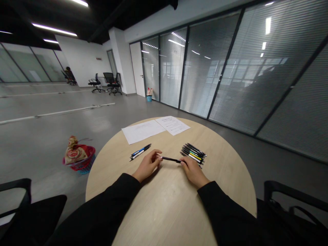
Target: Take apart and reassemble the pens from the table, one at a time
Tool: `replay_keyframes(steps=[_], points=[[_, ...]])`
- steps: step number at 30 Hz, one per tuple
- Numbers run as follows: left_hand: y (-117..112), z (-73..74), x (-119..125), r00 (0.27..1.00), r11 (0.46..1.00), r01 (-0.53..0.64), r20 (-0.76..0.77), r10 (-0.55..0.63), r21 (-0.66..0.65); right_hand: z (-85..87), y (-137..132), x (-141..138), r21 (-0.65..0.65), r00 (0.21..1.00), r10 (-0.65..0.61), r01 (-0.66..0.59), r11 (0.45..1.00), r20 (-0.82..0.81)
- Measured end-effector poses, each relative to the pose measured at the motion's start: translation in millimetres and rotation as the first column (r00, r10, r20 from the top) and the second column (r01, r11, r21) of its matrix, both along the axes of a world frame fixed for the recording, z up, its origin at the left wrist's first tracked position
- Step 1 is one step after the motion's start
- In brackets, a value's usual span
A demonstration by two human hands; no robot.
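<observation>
A black pen [170, 159] stretches between my two hands, just above the table. My left hand [149, 164] pinches its left end between thumb and fingers. The other end sits in the grip of my right hand [192, 171]. Just beyond my right hand lies a row of several pens [193, 152], mostly black, with a yellow one and a white one among them; my hand hides part of the nearest ones. To the left of my left hand, a few pens [140, 151], blue, black and white, lie side by side on a slant.
Two printed sheets [143, 131] lie at the far side of the round wooden table [164, 212]. A basket [89, 160] holding a bag stands on the floor at left. Black chairs [23, 212] flank the table. Glass partitions with blinds [205, 68] run along the right.
</observation>
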State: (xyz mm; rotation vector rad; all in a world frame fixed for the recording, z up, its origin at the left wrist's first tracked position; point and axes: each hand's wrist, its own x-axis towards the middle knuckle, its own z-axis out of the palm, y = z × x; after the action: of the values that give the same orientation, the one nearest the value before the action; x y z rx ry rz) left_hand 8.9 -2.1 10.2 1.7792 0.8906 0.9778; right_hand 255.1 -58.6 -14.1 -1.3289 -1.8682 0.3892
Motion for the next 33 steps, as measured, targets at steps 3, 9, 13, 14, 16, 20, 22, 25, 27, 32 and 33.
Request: replay_keyframes(steps=[3,9,13,14,16,20,22,25,27,32,33], points=[[1,-1.3,0,1.000,1.000,0.020,0.013,-0.020,0.012,1.2,0,0,-0.005,1.000,-0.007,0.007,1.000,-0.011],[0,1.2,0,0.999,0.999,-0.029,-0.042,0.028,-0.028,3.4,-2,-1,-0.011,1.000,-0.007,0.007,1.000,-0.008],[0,2.5,-1,0.988,0.998,-0.068,-0.141,0.068,0.007,3.2,-1,-1,-0.009,1.000,-0.006,0.006,1.000,-0.004],[0,2.2,-1,0.987,0.998,-0.066,-0.146,0.067,0.007,2.8,-1,-1,-0.005,1.000,-0.005,0.005,1.000,-0.006],[1,0.7,-1,0.994,0.999,-0.042,-0.101,0.041,-0.010,2.0,-1,0,0.003,1.000,-0.003,0.003,1.000,-0.015],[1,-1.8,0,1.000,1.000,0.006,-0.007,-0.006,-0.001,0.0,0,1,0.001,1.000,-0.003,0.003,1.000,-0.008],[1,-1.2,0,1.000,1.000,0.021,-0.019,-0.022,-0.013,-0.9,1,1,0.001,1.000,-0.010,0.010,1.000,0.002],[0,1.3,1,1.000,0.998,0.020,-0.014,-0.021,-0.055,-1.0,1,1,0.005,1.000,-0.010,0.010,1.000,0.005],[-1,3.4,1,1.000,0.998,0.004,-0.013,-0.005,-0.064,0.2,0,0,0.004,1.000,-0.005,0.005,1.000,0.003],[-3,8.6,2,0.997,0.998,-0.045,-0.068,0.041,-0.053,3.8,-2,-1,-0.005,1.000,0.009,-0.009,1.000,-0.002],[-3,9.2,2,0.995,0.997,-0.054,-0.083,0.050,-0.047,4.0,-2,-2,-0.004,1.000,0.009,-0.009,1.000,-0.004]])
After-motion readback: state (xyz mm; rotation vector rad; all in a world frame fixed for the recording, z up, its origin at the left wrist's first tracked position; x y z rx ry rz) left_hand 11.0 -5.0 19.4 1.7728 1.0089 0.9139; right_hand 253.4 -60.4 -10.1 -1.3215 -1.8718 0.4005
